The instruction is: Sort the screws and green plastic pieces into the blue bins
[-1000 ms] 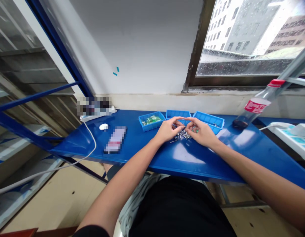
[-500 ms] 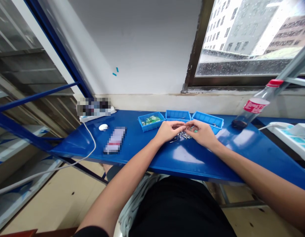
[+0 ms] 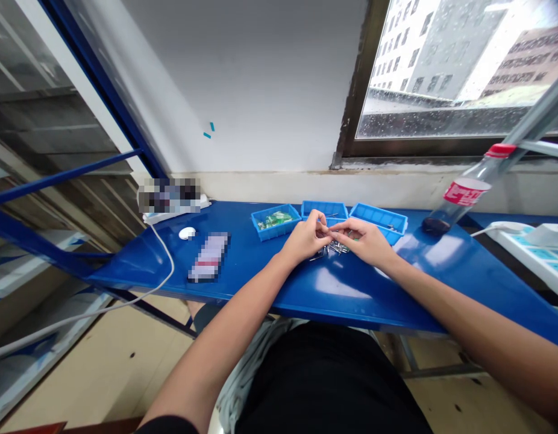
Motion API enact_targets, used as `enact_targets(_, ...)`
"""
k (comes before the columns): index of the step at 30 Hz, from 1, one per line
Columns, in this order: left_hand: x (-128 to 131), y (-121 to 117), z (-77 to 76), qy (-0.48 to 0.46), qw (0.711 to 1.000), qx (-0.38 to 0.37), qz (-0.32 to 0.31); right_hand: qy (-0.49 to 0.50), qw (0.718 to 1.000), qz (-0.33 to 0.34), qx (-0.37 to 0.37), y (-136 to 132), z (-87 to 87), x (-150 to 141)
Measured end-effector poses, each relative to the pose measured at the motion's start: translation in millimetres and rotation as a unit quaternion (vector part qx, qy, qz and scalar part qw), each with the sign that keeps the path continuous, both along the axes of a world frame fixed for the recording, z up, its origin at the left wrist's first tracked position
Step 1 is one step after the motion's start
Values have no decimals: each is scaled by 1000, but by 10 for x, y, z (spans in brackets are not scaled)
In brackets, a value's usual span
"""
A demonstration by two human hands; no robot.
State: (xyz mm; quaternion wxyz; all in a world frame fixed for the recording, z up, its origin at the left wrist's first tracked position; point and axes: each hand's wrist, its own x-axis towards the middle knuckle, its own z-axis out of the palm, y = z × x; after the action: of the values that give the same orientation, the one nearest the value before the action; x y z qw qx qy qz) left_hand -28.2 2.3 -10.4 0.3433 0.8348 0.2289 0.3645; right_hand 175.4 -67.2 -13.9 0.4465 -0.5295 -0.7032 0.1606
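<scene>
My left hand [image 3: 306, 238] and my right hand [image 3: 363, 240] meet fingertip to fingertip above a heap of small shiny metal pieces [image 3: 337, 247] on the blue table. Both are closed in a pinch; whatever lies between the fingertips is too small to make out. Some green bits show beside the heap, partly behind my right fingers. Behind the hands stand three blue bins: the left bin [image 3: 253, 220] holds green and clear small parts, the middle bin [image 3: 306, 207] a thin metal piece, and the right bin [image 3: 373, 212] a few small parts, partly covered by my right hand.
A tilted cola bottle [image 3: 464, 191] with a little dark liquid stands right of the bins. A power strip [image 3: 532, 253] lies at the far right. On the left are a blurred-out phone [image 3: 210, 256], a white round object [image 3: 186, 233] and a white cable [image 3: 170, 259].
My left fingers have bent upward and the index finger now arches higher. The right fingers have straightened a little toward the left fingertips. The view has shifted slightly.
</scene>
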Motion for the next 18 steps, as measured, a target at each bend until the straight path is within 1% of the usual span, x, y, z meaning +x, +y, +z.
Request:
enact_targets(3, -29, 8, 29, -9, 1000, 14, -3, -5, 1000, -26, 1, -3, 14, 19)
enact_targets(5, -54, 11, 63, -22, 999, 25, 6, -15, 999, -40, 7, -1, 21, 34)
enact_targets(7, -72, 20, 96, -39, 999, 28, 19, -33, 999, -36, 9, 6, 21, 46)
enact_targets(10, -75, 49, 128, -62, 998, 10, 25, -47, 999, -19, -9, 24, 6, 54)
enact_targets(13, -69, 51, 171, -76, 997, -8, 30, -14, 999, -19, -35, 52, -10, 65)
enact_targets(15, -92, -35, 240, -74, 996, 7, 51, 35, 998, -21, -48, 84, -16, 83)
enact_targets(16, -121, -124, 291, -63, 995, 28, 70, 64, 996, -23, -54, 104, -16, 93)
enact_targets(18, -222, -405, 422, -30, 992, 84, 86, 114, 991, -29, -61, 149, -8, 111)
